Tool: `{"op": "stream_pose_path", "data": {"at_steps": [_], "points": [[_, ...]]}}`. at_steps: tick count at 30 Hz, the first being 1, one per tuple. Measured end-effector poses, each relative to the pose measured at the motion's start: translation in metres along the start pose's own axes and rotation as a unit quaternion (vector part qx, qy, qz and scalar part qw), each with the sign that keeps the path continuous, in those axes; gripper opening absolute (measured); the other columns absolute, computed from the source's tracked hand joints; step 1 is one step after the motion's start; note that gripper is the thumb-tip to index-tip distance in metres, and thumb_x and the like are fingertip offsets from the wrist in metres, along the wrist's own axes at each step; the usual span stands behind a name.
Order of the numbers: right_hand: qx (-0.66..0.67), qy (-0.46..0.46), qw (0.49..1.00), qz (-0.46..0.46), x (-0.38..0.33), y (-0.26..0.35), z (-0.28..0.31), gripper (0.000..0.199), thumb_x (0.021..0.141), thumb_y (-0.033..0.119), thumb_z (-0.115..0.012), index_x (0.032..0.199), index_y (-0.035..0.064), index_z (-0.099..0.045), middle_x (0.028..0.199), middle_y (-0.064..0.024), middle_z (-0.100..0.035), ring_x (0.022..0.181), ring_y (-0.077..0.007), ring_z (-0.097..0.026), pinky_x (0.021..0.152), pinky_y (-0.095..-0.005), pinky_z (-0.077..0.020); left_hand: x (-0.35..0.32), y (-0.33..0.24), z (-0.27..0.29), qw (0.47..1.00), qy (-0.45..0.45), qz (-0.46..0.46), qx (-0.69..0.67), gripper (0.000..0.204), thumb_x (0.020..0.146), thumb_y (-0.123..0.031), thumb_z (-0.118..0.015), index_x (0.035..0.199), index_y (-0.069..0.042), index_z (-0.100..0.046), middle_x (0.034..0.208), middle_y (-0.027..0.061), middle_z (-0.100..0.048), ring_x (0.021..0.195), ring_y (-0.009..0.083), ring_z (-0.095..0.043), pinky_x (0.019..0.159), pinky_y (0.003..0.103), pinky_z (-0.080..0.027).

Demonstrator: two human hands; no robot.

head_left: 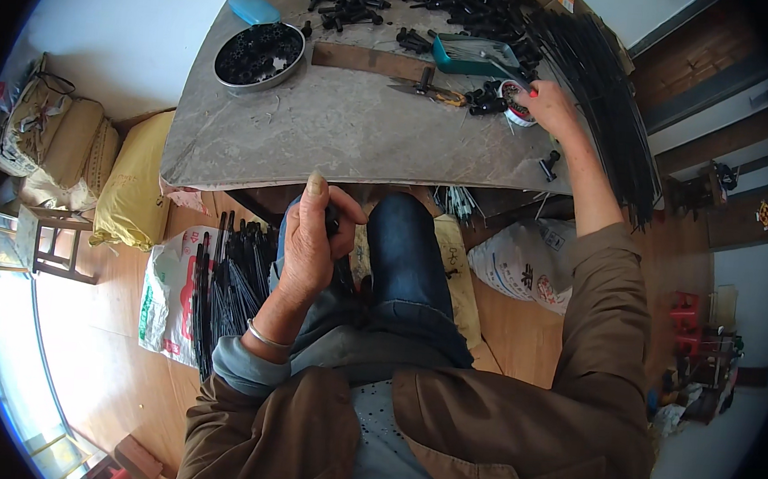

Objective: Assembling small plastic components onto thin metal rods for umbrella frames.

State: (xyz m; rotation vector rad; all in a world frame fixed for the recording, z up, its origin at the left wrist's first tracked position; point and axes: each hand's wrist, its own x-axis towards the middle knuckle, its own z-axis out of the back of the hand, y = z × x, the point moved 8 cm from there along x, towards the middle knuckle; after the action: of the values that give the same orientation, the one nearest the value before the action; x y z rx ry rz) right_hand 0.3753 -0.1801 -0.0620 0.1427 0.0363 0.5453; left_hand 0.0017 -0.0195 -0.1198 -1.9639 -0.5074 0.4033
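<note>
Seated at a grey table (346, 143), a person in a brown jacket (513, 431) holds a black part (332, 224) in the closed left hand (309, 248) at eleven o'clock. The right hand (550, 107) reaches a white tub (520, 119) at one o'clock, fingers bent, their grip unclear from here; a bowl (263, 87) of black pieces (256, 51) sits farther off at eleven.

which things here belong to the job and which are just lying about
Likely the job:
black part in the left hand
round tub at the right hand
black fittings on the table
bowl of black pieces

Likely just lying about:
yellow sack
wooden stool
</note>
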Motion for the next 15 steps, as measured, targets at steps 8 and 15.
{"op": "stream_pose_path", "data": {"at_steps": [8,15], "points": [[-0.009,-0.05,0.999,-0.005,0.006,-0.003,-0.006,0.032,0.084,0.032,-0.062,0.101,0.0052,-0.068,0.101,-0.0177,-0.068,0.095,-0.0351,-0.063,0.082,-0.0434,-0.0491,-0.001,0.003,0.0,1.0,0.003,0.001,0.015,0.065,0.103,-0.047,-0.026,0.072,-0.001,-0.06,0.043,-0.0038,-0.033,0.039,0.0051,-0.028,0.04,0.023,-0.024],[0.121,-0.038,0.991,0.034,0.018,-0.015,-0.003,0.031,0.086,0.026,-0.061,0.102,-0.0004,-0.067,0.093,-0.0218,-0.068,0.09,-0.036,-0.065,0.08,-0.0448,-0.0486,-0.002,0.006,0.002,1.0,0.005,0.002,0.013,0.064,0.103,-0.048,-0.026,0.075,-0.001,-0.06,0.044,-0.0034,-0.035,0.04,0.0053,-0.029,0.041,0.023,-0.025]]}}
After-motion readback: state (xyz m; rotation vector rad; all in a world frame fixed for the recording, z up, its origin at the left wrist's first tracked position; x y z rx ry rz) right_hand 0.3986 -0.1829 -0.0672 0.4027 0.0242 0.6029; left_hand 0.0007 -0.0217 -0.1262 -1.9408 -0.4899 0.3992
